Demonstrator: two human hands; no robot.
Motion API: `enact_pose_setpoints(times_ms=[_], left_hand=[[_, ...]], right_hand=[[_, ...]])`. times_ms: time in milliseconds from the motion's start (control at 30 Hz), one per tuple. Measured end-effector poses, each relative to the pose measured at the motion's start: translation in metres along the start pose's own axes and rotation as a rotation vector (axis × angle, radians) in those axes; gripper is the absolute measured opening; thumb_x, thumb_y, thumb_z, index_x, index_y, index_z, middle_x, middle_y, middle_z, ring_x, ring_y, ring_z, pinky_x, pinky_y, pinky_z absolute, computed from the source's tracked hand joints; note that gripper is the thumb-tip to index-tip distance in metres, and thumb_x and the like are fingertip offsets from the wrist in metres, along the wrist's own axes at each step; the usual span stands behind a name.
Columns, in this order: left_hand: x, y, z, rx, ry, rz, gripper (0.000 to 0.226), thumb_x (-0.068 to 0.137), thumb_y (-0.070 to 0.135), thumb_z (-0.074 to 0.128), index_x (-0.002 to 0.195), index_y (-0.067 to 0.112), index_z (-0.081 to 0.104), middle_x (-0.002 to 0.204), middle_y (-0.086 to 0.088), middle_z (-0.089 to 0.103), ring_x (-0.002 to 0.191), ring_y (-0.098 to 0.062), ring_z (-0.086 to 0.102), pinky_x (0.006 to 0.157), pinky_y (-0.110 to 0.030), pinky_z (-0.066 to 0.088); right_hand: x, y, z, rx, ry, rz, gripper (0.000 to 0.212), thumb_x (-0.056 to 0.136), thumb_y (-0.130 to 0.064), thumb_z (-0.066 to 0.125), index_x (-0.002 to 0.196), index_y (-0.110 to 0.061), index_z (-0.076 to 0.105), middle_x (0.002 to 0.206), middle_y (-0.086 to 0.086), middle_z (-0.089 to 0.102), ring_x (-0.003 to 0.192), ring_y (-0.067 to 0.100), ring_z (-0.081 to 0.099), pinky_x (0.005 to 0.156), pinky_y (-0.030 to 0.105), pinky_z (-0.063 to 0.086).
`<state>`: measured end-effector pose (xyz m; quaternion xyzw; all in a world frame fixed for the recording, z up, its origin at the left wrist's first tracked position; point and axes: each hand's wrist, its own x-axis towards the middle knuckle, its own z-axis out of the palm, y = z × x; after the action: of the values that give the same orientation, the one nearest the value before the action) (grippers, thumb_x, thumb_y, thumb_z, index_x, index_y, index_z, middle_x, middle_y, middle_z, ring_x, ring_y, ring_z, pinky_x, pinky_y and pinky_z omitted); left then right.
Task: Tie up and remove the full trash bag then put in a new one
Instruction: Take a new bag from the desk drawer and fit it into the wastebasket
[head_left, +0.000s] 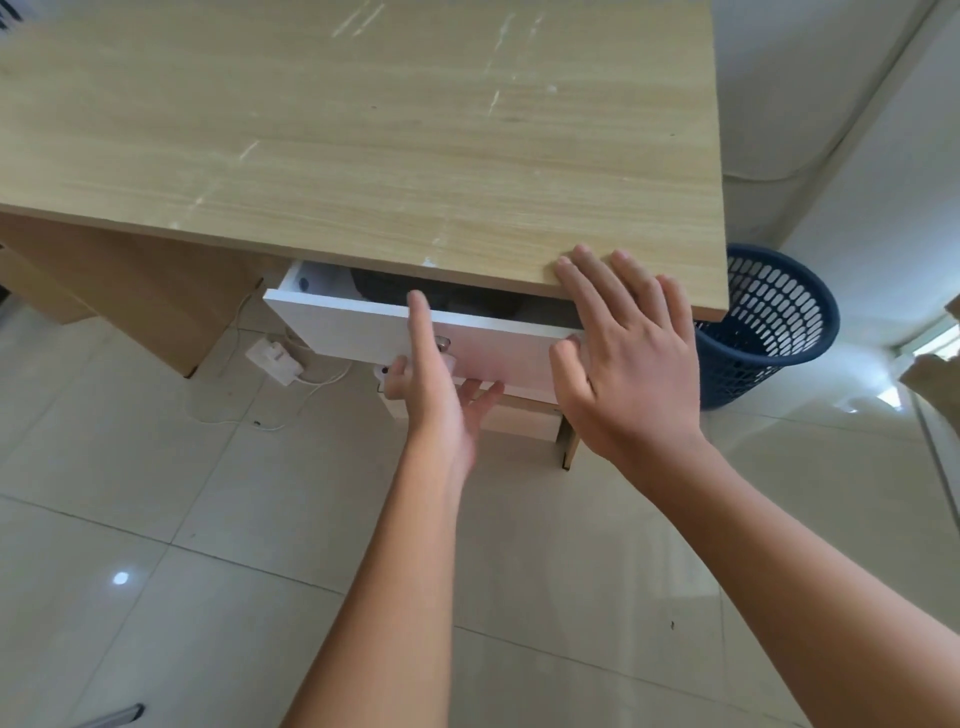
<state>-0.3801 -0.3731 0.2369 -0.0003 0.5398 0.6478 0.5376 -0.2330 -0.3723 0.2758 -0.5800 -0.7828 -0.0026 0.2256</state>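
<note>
A blue mesh trash basket stands on the floor right of the desk, with no bag visible in it. A white drawer under the wooden desktop is pulled partly out, with something dark inside. My left hand is open in front of the drawer's face, thumb up over its top edge, fingers near the round knob. My right hand lies open with its fingers flat on the desktop's front right corner. No trash bag is in view.
A white power adapter with cables lies on the tiled floor under the desk. A lower drawer sits below the open one. White wall and a doorway are on the right.
</note>
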Motion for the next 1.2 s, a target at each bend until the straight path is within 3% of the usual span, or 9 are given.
enact_pose_setpoints(times_ms=[67, 333, 433, 533, 600, 700, 800, 1000, 1200], left_hand=[[-0.003, 0.009, 0.006, 0.086, 0.048, -0.034, 0.112, 0.054, 0.064, 0.087, 0.145, 0.029, 0.032, 0.118, -0.01, 0.059, 0.099, -0.036, 0.07, 0.073, -0.053, 0.062], [-0.04, 0.002, -0.021, 0.016, 0.151, -0.066, 0.093, 0.075, 0.034, 0.078, 0.15, 0.026, 0.024, 0.119, -0.013, 0.05, 0.099, -0.031, 0.065, 0.076, -0.05, 0.062], [-0.059, -0.003, -0.039, -0.035, 0.132, -0.062, 0.083, 0.086, 0.026, 0.072, 0.151, 0.03, 0.02, 0.116, -0.01, 0.053, 0.089, -0.023, 0.069, 0.086, -0.051, 0.06], [-0.068, -0.004, -0.051, -0.067, 0.109, -0.059, 0.079, 0.088, 0.028, 0.072, 0.149, 0.031, 0.022, 0.116, -0.011, 0.055, 0.067, -0.017, 0.07, 0.087, -0.049, 0.06], [-0.071, -0.003, -0.057, -0.093, 0.083, -0.082, 0.08, 0.086, 0.034, 0.076, 0.147, 0.035, 0.024, 0.115, -0.011, 0.054, 0.074, -0.027, 0.065, 0.084, -0.045, 0.061], [-0.071, 0.001, -0.067, -0.119, 0.013, -0.138, 0.08, 0.079, 0.051, 0.079, 0.143, 0.035, 0.035, 0.121, -0.014, 0.053, 0.092, -0.036, 0.068, 0.084, -0.045, 0.06], [-0.069, 0.002, -0.077, -0.182, -0.05, -0.19, 0.075, 0.072, 0.064, 0.077, 0.134, 0.031, 0.051, 0.131, -0.021, 0.054, 0.116, -0.045, 0.064, 0.087, -0.051, 0.058], [-0.068, 0.002, -0.085, -0.235, -0.089, -0.245, 0.068, 0.08, 0.066, 0.064, 0.132, 0.022, 0.062, 0.127, -0.017, 0.061, 0.12, -0.045, 0.061, 0.098, -0.06, 0.051], [-0.06, -0.004, -0.102, -0.241, -0.119, -0.272, 0.042, 0.103, 0.045, 0.046, 0.141, 0.027, 0.053, 0.13, -0.014, 0.06, 0.121, -0.048, 0.06, 0.1, -0.057, 0.051]], right_hand=[[0.0, -0.001, -0.005, 0.01, -0.032, 0.005, 0.06, 0.092, -0.032, 0.038, 0.153, -0.026, 0.037, 0.162, -0.008, 0.031, 0.152, 0.017, 0.019, 0.124, 0.041, 0.01], [0.006, -0.009, -0.032, 0.068, -0.205, 0.022, 0.062, 0.093, -0.024, 0.051, 0.153, -0.023, 0.037, 0.163, -0.005, 0.028, 0.153, 0.019, 0.016, 0.123, 0.035, 0.007], [-0.006, -0.017, -0.046, 0.264, -0.036, 0.073, 0.028, 0.086, -0.013, 0.063, 0.112, -0.016, 0.071, 0.121, -0.003, 0.067, 0.123, 0.017, 0.05, 0.093, 0.018, 0.034], [-0.025, -0.036, -0.046, 0.34, -0.039, 0.143, 0.007, 0.085, -0.012, 0.065, 0.086, -0.014, 0.071, 0.085, -0.007, 0.065, 0.088, 0.017, 0.058, 0.07, 0.026, 0.041], [-0.023, -0.05, -0.04, 0.433, -0.175, 0.347, 0.015, 0.088, -0.018, 0.063, 0.101, -0.014, 0.071, 0.094, -0.005, 0.066, 0.087, 0.014, 0.06, 0.073, 0.029, 0.049], [0.001, -0.061, -0.029, 0.724, -0.428, 0.829, 0.066, 0.086, -0.042, 0.068, 0.138, -0.008, 0.048, 0.103, -0.004, 0.059, 0.083, 0.01, 0.057, 0.07, 0.027, 0.05], [0.024, -0.064, -0.017, 0.957, -0.497, 1.07, 0.085, 0.075, -0.062, 0.075, 0.133, -0.007, 0.045, 0.111, 0.003, 0.054, 0.09, 0.017, 0.057, 0.084, 0.04, 0.058], [0.04, -0.073, 0.018, 0.907, -0.544, 1.065, 0.062, 0.074, -0.046, 0.084, 0.109, -0.005, 0.053, 0.107, 0.01, 0.063, 0.089, 0.024, 0.066, 0.084, 0.042, 0.06], [0.037, -0.08, 0.012, 1.121, -0.576, 1.089, 0.06, 0.075, -0.038, 0.076, 0.123, -0.009, 0.054, 0.116, 0.012, 0.066, 0.102, 0.028, 0.066, 0.094, 0.047, 0.056]])
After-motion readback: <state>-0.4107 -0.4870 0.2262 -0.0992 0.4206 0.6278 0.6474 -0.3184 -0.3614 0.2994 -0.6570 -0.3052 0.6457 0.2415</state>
